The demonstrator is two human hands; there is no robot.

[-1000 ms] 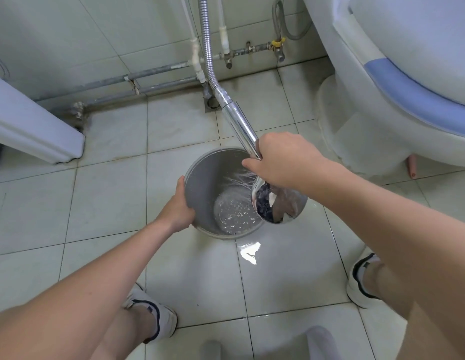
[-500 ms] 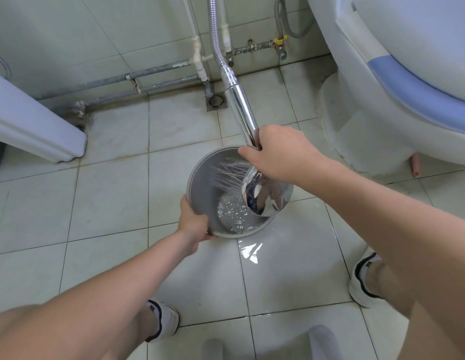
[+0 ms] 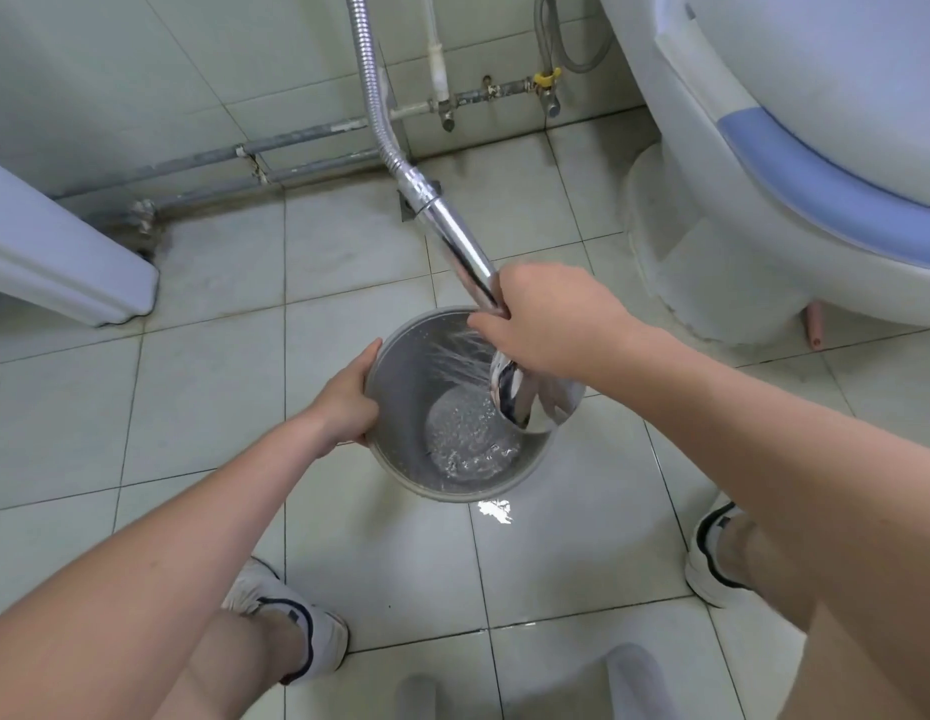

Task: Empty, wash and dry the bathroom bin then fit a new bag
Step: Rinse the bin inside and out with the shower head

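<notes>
Filling the upper right of the view, a white toilet with a pale blue band is seen standing on the tiled floor, which is wet and glossy just in front of the bin. Along the foot of the tiled wall, grey pipes are run, with a yellow-handled valve fitted further right. A round grey bin is held near the middle of the floor, tipped so that its open mouth is turned upward, and a shallow pool of bubbling water is seen in its bottom. A chrome shower head on a ribbed metal hose is pointed into the bin, and fine jets are sprayed against the inner wall. The handle is grasped by the grip of the right hand, fingers curled round it. The bin's left rim is grasped by the left hand.
</notes>
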